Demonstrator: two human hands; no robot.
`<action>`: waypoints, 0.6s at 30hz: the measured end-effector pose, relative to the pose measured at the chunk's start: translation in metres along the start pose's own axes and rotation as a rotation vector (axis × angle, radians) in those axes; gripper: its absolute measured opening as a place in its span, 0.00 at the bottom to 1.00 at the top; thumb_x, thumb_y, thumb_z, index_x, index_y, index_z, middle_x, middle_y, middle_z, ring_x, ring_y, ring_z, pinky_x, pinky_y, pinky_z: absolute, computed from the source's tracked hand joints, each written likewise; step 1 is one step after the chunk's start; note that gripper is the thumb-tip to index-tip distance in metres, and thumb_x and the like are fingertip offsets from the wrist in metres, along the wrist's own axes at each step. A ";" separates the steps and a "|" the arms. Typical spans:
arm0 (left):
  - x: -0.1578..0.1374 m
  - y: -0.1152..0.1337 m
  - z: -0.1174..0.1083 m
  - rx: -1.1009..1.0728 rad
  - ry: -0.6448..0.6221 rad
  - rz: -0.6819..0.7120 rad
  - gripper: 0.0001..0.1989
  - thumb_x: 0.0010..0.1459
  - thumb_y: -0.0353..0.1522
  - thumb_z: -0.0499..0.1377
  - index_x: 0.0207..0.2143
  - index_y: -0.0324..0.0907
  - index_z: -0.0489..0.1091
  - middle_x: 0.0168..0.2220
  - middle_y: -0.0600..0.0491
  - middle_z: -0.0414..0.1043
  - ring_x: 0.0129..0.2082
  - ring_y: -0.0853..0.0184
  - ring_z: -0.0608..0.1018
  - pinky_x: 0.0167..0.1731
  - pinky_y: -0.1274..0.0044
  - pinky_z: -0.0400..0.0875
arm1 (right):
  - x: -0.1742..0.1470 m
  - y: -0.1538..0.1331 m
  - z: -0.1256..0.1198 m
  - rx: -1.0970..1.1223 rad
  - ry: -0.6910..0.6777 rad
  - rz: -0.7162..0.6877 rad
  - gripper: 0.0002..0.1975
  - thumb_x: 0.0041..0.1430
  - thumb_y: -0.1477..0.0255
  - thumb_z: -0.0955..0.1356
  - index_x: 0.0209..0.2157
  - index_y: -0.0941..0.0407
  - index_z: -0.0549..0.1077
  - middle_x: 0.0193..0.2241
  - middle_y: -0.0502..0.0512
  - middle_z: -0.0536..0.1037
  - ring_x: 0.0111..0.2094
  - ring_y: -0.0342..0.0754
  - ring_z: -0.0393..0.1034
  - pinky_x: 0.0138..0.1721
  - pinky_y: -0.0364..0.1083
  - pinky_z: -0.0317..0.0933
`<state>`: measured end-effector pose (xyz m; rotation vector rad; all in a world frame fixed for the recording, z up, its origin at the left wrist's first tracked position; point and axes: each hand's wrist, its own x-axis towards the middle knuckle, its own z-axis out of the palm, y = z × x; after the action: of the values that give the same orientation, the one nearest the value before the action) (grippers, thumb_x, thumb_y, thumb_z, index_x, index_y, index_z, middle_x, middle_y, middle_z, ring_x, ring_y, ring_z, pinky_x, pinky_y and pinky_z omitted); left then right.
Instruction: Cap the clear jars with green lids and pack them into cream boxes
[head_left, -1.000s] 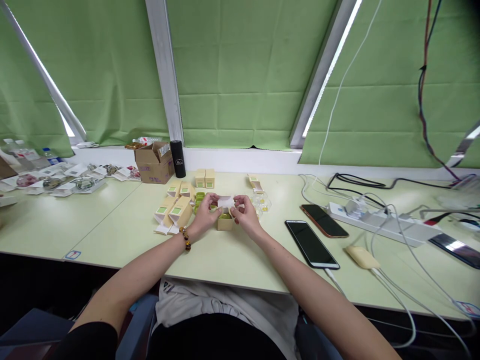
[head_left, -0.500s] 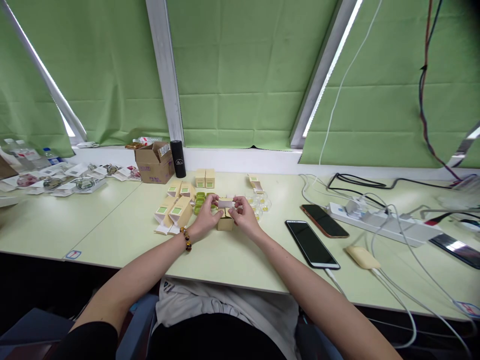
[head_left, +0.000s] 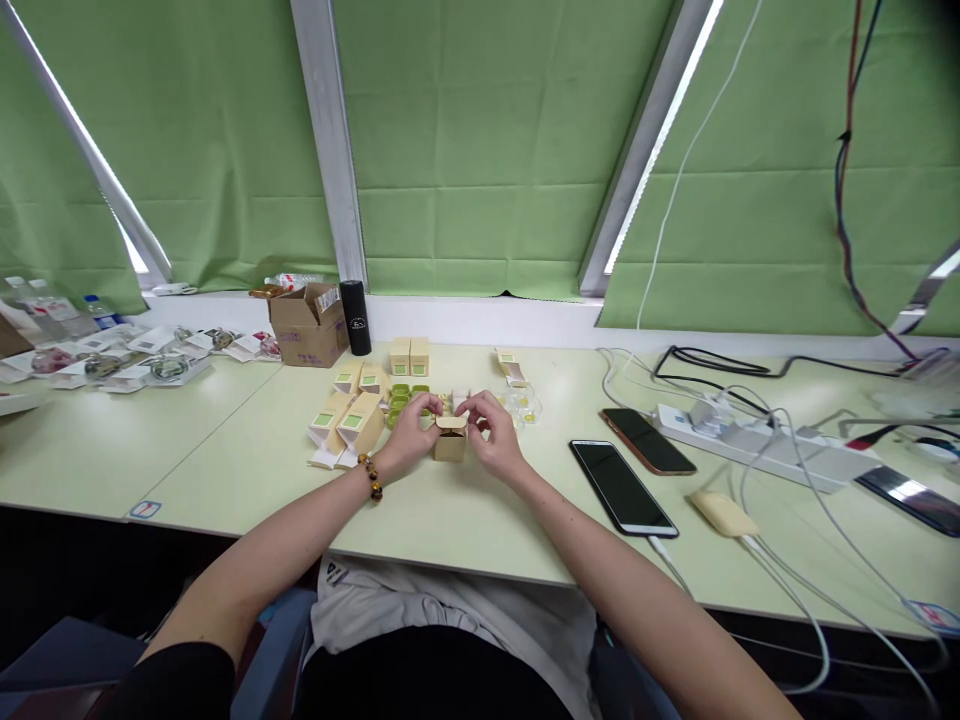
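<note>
A small tan cardboard box (head_left: 450, 445) stands on the table in front of me, its top flap raised. My left hand (head_left: 409, 435) is at the box's left side, fingers curled against the flap. On the right side my right hand (head_left: 491, 432) has its fingertips bent at the flap's edge. Both hands close on the box's upper part. Just behind the left hand sit several green cups (head_left: 400, 393). Clear plastic pieces with yellow bits (head_left: 521, 405) lie behind the right hand. Several cream boxes with green labels (head_left: 361, 423) stand to the left.
Two closed cream boxes (head_left: 410, 357) and an opened one (head_left: 511, 367) stand farther back. A carton (head_left: 309, 330) and black bottle (head_left: 356, 318) are by the wall. Right of me lie phones (head_left: 624, 488), a power strip (head_left: 765, 445), a yellowish block (head_left: 724, 513) and loose cables.
The small pale piece held between both hands is no longer seen there. Both hands have come down to the box's top, and its flap now shows between them.
</note>
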<state>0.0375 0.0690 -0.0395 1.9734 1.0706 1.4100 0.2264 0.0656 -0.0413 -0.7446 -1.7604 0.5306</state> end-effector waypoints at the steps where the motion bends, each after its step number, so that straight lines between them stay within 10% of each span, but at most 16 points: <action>1: 0.000 0.000 -0.001 0.007 -0.003 0.008 0.07 0.55 0.26 0.61 0.35 0.43 0.66 0.40 0.52 0.71 0.43 0.62 0.74 0.47 0.71 0.67 | -0.001 0.000 -0.001 -0.005 -0.012 -0.030 0.09 0.57 0.76 0.66 0.38 0.53 0.76 0.37 0.54 0.70 0.33 0.48 0.67 0.29 0.46 0.62; 18: 0.000 0.009 -0.031 0.339 -0.198 0.380 0.05 0.64 0.34 0.60 0.42 0.44 0.73 0.49 0.45 0.68 0.52 0.55 0.72 0.57 0.61 0.68 | -0.002 0.013 -0.004 -0.186 -0.023 -0.218 0.03 0.60 0.74 0.69 0.35 0.52 0.70 0.26 0.47 0.66 0.25 0.45 0.60 0.29 0.46 0.56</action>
<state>0.0118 0.0627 -0.0218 2.6122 0.9245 1.2344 0.2338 0.0731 -0.0502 -0.6648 -1.9027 0.2316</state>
